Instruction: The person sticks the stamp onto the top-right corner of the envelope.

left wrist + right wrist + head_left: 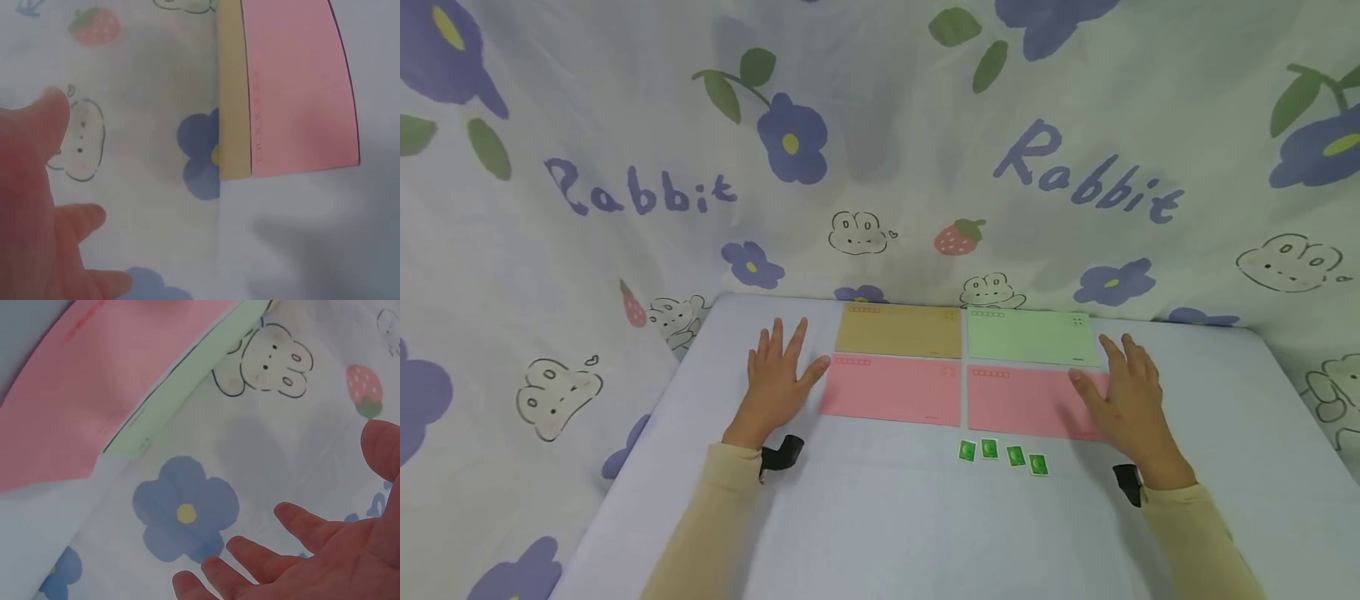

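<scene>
Two pink envelopes, the left one (891,390) and the right one (1030,404), lie side by side on the white table. Behind them are a tan envelope (898,332) and a light green envelope (1028,337). Several small green stamps (1016,456) sit in a row in front of the right pink envelope. My left hand (777,385) is held with fingers spread, left of the envelopes, holding nothing. My right hand (1126,402), fingers also extended and holding nothing, is over the right end of the right pink envelope and covers part of it.
The white table (865,517) meets a hanging cloth (895,150) printed with flowers, rabbits and strawberries at its back edge. Cloth also hangs along the left side. Each wrist wears a black strap or mount (782,453).
</scene>
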`<control>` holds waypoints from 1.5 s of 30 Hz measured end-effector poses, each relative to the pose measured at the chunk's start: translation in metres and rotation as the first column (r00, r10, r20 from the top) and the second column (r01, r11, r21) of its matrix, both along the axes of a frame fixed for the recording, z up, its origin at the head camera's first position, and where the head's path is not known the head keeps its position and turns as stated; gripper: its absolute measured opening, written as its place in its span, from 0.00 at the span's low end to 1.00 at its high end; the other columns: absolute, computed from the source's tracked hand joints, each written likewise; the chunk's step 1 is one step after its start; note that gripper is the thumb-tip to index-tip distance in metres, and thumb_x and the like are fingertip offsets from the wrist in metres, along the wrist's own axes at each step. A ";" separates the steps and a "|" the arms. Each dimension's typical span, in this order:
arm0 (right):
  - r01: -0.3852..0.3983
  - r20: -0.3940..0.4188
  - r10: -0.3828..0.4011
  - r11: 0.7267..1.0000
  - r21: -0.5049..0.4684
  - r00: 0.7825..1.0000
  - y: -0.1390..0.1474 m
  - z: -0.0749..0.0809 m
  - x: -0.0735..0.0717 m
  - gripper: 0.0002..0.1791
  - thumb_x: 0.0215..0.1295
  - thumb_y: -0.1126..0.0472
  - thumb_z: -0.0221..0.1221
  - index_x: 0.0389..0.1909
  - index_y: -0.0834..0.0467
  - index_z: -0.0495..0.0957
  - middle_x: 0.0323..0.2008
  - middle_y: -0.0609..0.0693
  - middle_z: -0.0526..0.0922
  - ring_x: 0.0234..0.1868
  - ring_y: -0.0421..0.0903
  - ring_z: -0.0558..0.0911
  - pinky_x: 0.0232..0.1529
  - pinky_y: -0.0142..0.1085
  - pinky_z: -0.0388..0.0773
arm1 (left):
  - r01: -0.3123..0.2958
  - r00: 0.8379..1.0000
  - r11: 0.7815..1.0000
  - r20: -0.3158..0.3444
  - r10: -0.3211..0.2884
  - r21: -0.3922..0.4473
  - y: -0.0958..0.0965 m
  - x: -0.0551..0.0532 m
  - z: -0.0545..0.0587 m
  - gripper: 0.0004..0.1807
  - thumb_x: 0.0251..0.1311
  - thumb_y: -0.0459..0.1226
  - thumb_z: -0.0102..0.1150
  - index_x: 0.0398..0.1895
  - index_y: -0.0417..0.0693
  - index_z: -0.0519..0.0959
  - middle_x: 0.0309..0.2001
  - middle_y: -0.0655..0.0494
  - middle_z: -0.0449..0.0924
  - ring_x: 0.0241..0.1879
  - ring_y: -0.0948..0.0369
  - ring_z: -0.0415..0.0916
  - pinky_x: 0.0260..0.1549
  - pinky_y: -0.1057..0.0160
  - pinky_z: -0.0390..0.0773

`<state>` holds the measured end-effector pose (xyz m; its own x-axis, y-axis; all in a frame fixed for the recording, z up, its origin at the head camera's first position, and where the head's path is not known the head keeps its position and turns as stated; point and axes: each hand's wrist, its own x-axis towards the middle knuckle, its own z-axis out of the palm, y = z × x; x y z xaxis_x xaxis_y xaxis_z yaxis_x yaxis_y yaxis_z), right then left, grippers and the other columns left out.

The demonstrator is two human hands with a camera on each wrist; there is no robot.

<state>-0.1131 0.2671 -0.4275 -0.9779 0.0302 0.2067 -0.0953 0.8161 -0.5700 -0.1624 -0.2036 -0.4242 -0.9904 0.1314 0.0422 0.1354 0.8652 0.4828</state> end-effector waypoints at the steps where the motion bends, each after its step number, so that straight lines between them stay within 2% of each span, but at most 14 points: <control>1: -0.004 -0.001 0.004 1.000 -0.005 1.000 -0.002 0.000 0.000 0.43 0.75 0.45 0.52 0.75 0.71 0.51 0.74 0.78 0.43 0.73 0.79 0.41 0.62 0.80 0.38 | -0.002 1.000 1.000 -0.002 0.002 0.005 0.001 0.000 -0.001 0.44 0.73 0.59 0.46 0.82 0.47 0.46 0.79 0.30 0.33 0.76 0.32 0.28 0.68 0.27 0.32; 13: -0.047 -0.005 0.047 0.998 -0.047 0.999 -0.024 -0.007 0.001 0.42 0.74 0.46 0.55 0.75 0.69 0.53 0.75 0.76 0.45 0.74 0.77 0.43 0.60 0.81 0.40 | -0.001 1.000 0.999 0.001 0.001 0.051 0.015 0.002 -0.015 0.44 0.73 0.58 0.47 0.82 0.48 0.46 0.79 0.32 0.34 0.77 0.33 0.30 0.69 0.27 0.34; 23: -0.087 -0.026 0.085 0.992 -0.087 0.996 -0.044 -0.008 0.002 0.41 0.73 0.47 0.56 0.75 0.68 0.55 0.75 0.74 0.47 0.74 0.76 0.45 0.65 0.77 0.41 | 0.007 1.000 0.995 0.014 -0.009 0.103 0.024 0.003 -0.023 0.44 0.72 0.59 0.47 0.82 0.47 0.47 0.80 0.34 0.33 0.77 0.34 0.30 0.69 0.28 0.33; 34: -0.103 0.006 0.104 0.991 -0.079 0.995 -0.062 -0.008 0.004 0.42 0.72 0.45 0.57 0.76 0.66 0.55 0.75 0.72 0.49 0.73 0.75 0.49 0.64 0.77 0.46 | 0.024 1.000 0.991 0.008 -0.026 0.134 0.029 0.006 -0.026 0.43 0.73 0.56 0.48 0.81 0.47 0.48 0.79 0.33 0.36 0.77 0.34 0.31 0.70 0.30 0.33; 45: -0.127 0.023 0.130 0.988 -0.091 0.991 -0.081 -0.016 0.007 0.43 0.72 0.44 0.56 0.77 0.63 0.53 0.76 0.69 0.49 0.73 0.73 0.49 0.62 0.77 0.52 | 0.046 0.999 0.987 0.012 -0.049 0.154 0.032 0.006 -0.031 0.43 0.73 0.58 0.46 0.81 0.47 0.48 0.80 0.36 0.37 0.78 0.37 0.32 0.71 0.32 0.34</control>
